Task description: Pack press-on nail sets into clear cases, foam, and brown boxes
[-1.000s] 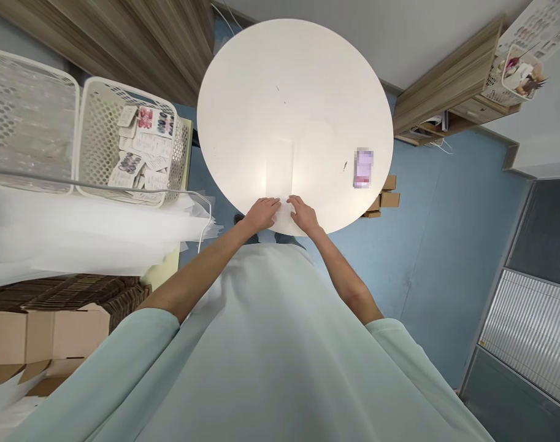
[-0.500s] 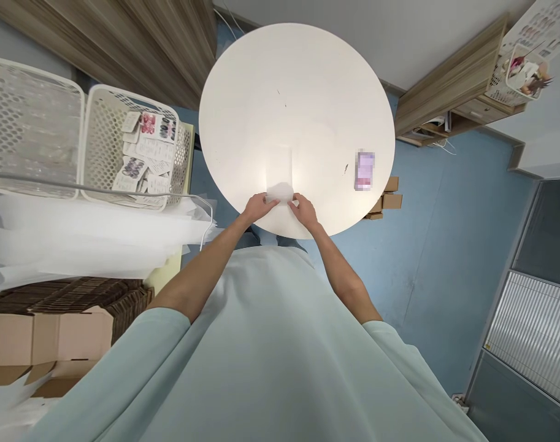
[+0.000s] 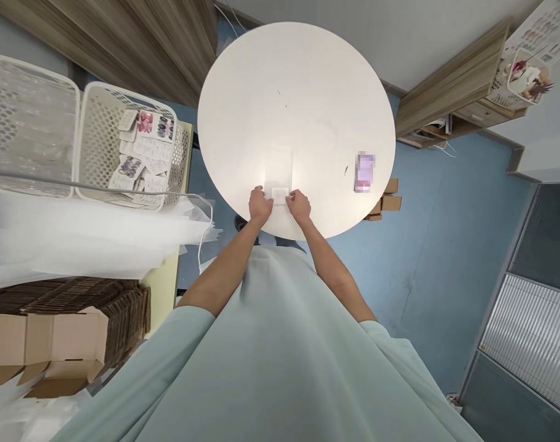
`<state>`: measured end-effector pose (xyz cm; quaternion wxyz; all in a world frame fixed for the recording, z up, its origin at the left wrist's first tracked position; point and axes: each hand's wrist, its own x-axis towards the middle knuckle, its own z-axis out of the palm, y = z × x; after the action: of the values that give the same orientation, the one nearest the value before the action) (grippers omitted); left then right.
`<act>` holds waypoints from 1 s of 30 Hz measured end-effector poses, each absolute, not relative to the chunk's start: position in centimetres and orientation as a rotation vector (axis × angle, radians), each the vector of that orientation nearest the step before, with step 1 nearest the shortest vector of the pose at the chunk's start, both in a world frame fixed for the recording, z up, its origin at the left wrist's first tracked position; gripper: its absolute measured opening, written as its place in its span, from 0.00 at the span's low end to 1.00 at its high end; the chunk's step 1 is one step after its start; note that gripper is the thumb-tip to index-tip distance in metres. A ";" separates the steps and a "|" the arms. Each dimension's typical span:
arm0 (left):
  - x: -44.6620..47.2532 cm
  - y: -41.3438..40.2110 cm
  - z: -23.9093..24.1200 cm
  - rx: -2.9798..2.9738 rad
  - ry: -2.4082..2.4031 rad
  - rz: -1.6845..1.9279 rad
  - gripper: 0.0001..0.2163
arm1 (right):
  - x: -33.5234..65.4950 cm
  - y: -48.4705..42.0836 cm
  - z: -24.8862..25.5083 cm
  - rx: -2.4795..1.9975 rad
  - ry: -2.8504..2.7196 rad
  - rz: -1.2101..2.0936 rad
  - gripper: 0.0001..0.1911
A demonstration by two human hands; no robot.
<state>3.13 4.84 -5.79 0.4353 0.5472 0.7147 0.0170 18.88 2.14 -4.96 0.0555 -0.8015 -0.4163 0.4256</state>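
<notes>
A thin, translucent white sheet (image 3: 278, 164) lies on the round white table (image 3: 293, 86), near the edge closest to me. At its near end is a small white rectangular piece (image 3: 280, 196), lying flat; whether it is a separate packet or a folded part of the sheet is hard to tell. My left hand (image 3: 260, 205) is closed at the left edge of this end, thumb against it. Fingers of my right hand (image 3: 299, 205) pinch the right edge. Both hands rest low at the table's near side.
A phone-like blurred purple object (image 3: 365, 172) lies on the table's right. To the left stand a basket of printed cards (image 3: 92, 132), another basket of clear packaging (image 3: 80, 92), a pile of white sheets (image 3: 91, 236) and cardboard boxes (image 3: 63, 344). Small cartons (image 3: 391, 202) sit on the floor.
The raised, curled near end of the sheet now lies flat as a small rectangle. My left hand has turned more upright and moved slightly right; my right hand shifted slightly left.
</notes>
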 end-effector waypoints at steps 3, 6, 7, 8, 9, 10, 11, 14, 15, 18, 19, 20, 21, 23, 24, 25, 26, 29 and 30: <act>2.9 4.9 -5.3 1.581 1.755 0.046 0.36 | 18.4 2.3 -4.8 -2.424 -1.399 1.161 0.13; 2.4 5.3 -4.9 1.937 1.452 0.060 0.33 | 18.1 2.3 -4.4 -2.263 -1.694 1.026 0.16; 2.3 5.6 -4.8 2.010 1.323 0.046 0.31 | 18.0 2.2 -4.4 -2.188 -1.782 1.025 0.18; 2.2 5.9 -4.9 2.042 1.227 0.012 0.30 | 18.0 2.1 -4.3 -2.122 -1.847 1.039 0.19; 2.2 6.2 -5.0 2.042 1.174 -0.034 0.29 | 18.1 1.9 -4.3 -2.071 -1.893 1.061 0.20; 2.3 6.5 -5.1 2.025 1.160 -0.083 0.29 | 18.2 1.7 -4.3 -2.032 -1.928 1.085 0.21; 2.3 6.7 -5.2 2.005 1.167 -0.126 0.29 | 18.3 1.5 -4.4 -2.008 -1.957 1.104 0.21; 2.2 6.7 -5.4 2.011 1.168 -0.182 0.30 | 18.7 0.4 -4.7 -1.983 -2.031 1.127 0.25; 2.1 6.4 -5.4 2.034 1.145 -0.183 0.30 | 18.8 -0.1 -4.9 -1.982 -2.048 1.131 0.26; 1.3 4.9 -5.2 2.076 1.074 -0.171 0.31 | 18.8 -2.1 -5.3 -1.980 -2.071 1.124 0.27; 0.9 4.3 -5.2 2.076 1.056 -0.160 0.31 | 18.8 -2.9 -5.5 -1.969 -2.082 1.118 0.27; 0.5 3.6 -5.1 2.074 1.041 -0.150 0.32 | 18.7 -3.8 -5.6 -1.953 -2.097 1.113 0.27; 0.0 2.9 -5.1 2.068 1.028 -0.142 0.33 | 18.6 -4.6 -5.6 -1.934 -2.118 1.109 0.28; -0.8 1.7 -5.2 2.050 1.009 -0.140 0.37 | 18.6 -6.2 -5.7 -1.905 -2.153 1.099 0.29; -1.1 1.2 -5.3 2.033 1.009 -0.149 0.38 | 18.6 -6.8 -5.7 -1.901 -2.157 1.089 0.29; -1.4 0.8 -5.4 2.010 1.020 -0.160 0.39 | 18.6 -7.2 -5.6 -1.898 -2.154 1.081 0.29; -1.6 0.6 -5.5 1.981 1.042 -0.167 0.39 | 18.7 -7.5 -5.6 -1.897 -2.143 1.076 0.29; -1.8 0.5 -5.8 1.867 1.185 -0.131 0.36 | 19.1 -7.2 -5.3 -1.917 -2.052 1.085 0.28; -1.7 0.7 -5.8 1.827 1.241 -0.099 0.34 | 19.1 -6.7 -5.2 -1.946 -1.994 1.093 0.28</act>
<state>-1.70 0.73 -5.77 0.4487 0.7386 0.5015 -0.0402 19.15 -6.74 -5.20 0.0743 -0.6483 -0.6645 0.3641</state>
